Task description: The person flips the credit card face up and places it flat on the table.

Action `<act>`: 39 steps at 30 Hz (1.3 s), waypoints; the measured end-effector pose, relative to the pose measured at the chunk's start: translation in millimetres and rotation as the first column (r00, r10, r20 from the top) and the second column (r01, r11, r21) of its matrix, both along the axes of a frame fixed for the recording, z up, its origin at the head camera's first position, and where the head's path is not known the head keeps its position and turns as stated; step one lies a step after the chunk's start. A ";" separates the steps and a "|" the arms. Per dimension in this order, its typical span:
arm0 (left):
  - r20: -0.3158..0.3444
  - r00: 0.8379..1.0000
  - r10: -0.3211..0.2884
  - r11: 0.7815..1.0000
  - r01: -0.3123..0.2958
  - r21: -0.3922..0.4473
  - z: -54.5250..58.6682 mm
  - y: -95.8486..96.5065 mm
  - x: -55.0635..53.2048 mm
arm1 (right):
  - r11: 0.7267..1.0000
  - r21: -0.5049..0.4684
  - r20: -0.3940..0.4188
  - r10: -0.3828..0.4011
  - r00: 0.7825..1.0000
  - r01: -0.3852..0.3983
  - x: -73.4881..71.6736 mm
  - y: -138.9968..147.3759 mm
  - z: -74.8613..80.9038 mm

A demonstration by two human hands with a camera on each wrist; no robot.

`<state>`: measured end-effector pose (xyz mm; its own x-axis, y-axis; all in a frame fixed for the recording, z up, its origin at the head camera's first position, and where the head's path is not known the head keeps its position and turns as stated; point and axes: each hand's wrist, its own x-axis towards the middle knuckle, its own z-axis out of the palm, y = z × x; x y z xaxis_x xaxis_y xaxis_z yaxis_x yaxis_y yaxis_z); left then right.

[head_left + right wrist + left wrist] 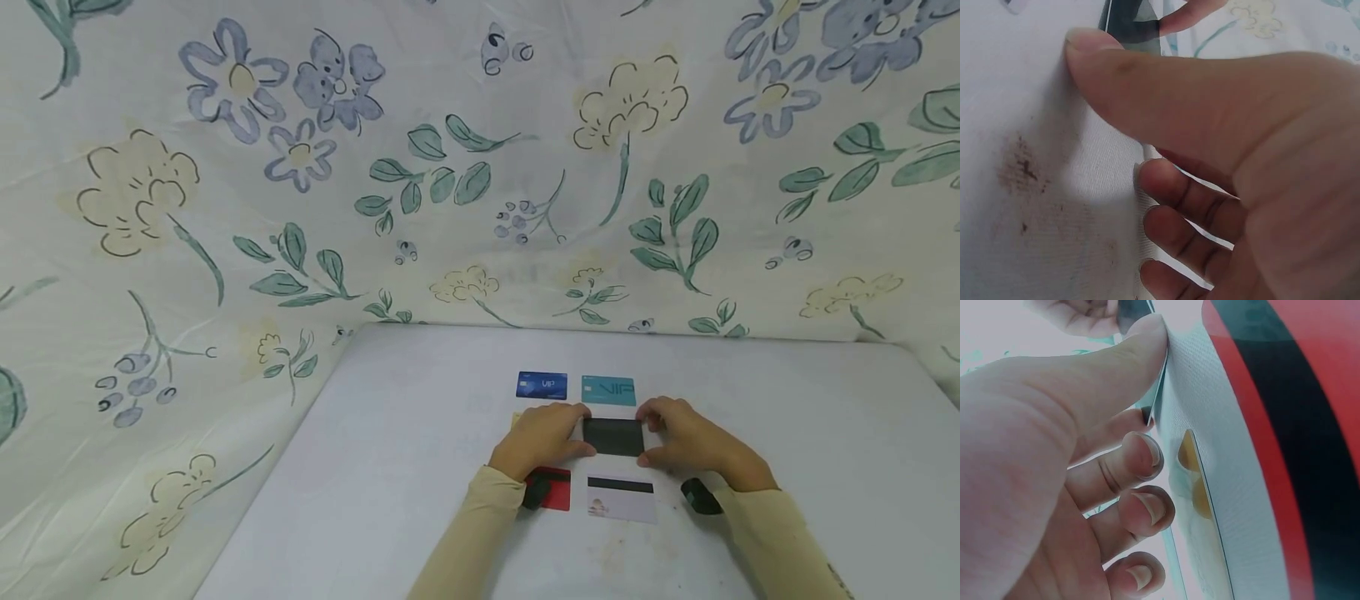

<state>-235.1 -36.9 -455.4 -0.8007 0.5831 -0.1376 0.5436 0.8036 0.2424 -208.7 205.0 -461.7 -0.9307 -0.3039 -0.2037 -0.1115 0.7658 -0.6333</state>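
Note:
A black card (613, 437) lies between my two hands, over the white table. My left hand (546, 437) holds its left edge with thumb and index finger; in the left wrist view the other fingers curl loosely beside a yellowish card (1191, 453). At the card's right edge, my right hand (693, 446) grips the near and far corners with thumb and index finger. The right wrist view shows the thumb against the dark card (1138, 19). Below the left wrist is a red card (557, 492) with a black stripe, partly covered by the wrist camera.
Behind the black card lie a blue VIP card (542, 385) and a teal VIP card (608, 390). A white card (621, 502) with a dark stripe lies in front. The white table (360, 467) meets a flower-printed cloth (420, 242) at the back and left.

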 end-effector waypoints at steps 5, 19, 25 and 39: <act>-0.003 1.000 -0.007 1.000 0.007 -0.006 0.9 -0.7 0.1 | 1.000 0.002 -0.009 -0.004 1.000 0.004 0.4 -0.6 0.1; 0.018 1.000 -0.009 1.000 0.009 0.026 3.9 -1.4 0.7 | 1.000 -0.016 -0.057 0.025 0.998 -0.026 3.2 2.0 10.3; 0.004 1.000 -0.019 0.999 0.019 0.038 5.7 -1.0 1.2 | 0.999 -0.024 -0.077 0.020 0.997 -0.022 4.9 1.5 16.7; -0.014 0.999 -0.047 0.996 0.048 0.072 9.1 2.0 1.5 | 1.000 -0.013 -0.131 0.026 0.991 -0.028 7.4 -1.3 23.7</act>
<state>-233.6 -34.9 -446.2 -0.7735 0.6283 -0.0836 0.5838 0.7576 0.2921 -201.2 203.7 -438.1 -0.9403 -0.3318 -0.0757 -0.2152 0.7518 -0.6233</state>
